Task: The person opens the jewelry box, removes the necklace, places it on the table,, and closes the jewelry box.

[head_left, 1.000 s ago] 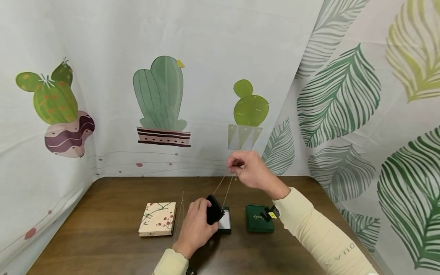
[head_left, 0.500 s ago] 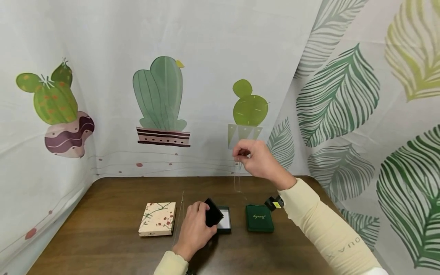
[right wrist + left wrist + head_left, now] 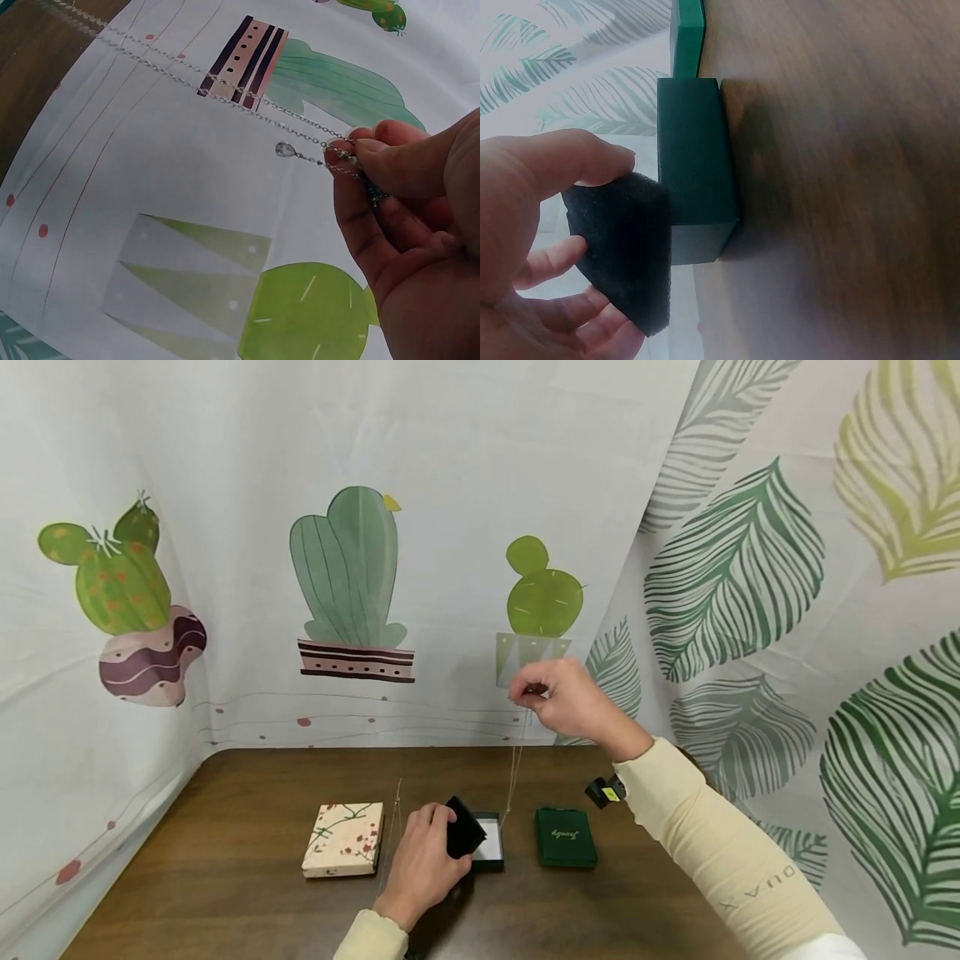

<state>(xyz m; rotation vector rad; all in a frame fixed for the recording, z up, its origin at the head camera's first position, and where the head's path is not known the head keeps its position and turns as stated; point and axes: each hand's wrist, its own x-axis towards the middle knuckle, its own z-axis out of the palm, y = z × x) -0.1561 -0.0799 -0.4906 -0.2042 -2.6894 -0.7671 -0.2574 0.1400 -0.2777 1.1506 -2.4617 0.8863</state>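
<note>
My left hand (image 3: pixel 423 864) holds a black foam jewelry-box insert (image 3: pixel 464 828) tilted beside an open dark green box (image 3: pixel 490 865) with a white inside. In the left wrist view, thumb and fingers grip the edges of the insert (image 3: pixel 622 244). Raised in front of the curtain, my right hand (image 3: pixel 568 703) pinches a thin silver necklace (image 3: pixel 515 772), which hangs down towards the open box. The right wrist view shows its chain doubled, a small clear teardrop piece (image 3: pixel 285 149) at the fingertips, and something teal partly hidden in the fingers.
A green lid (image 3: pixel 566 837) with gold lettering lies right of the open box. At left is a cream floral box (image 3: pixel 345 839). Another thin chain (image 3: pixel 395 818) lies between that box and my left hand. A printed curtain (image 3: pixel 450 568) stands behind the brown table (image 3: pixel 247 860).
My right hand has risen and moved right. The necklace has come away from the black insert, swung, and now hangs nearly straight. My left hand has hardly moved.
</note>
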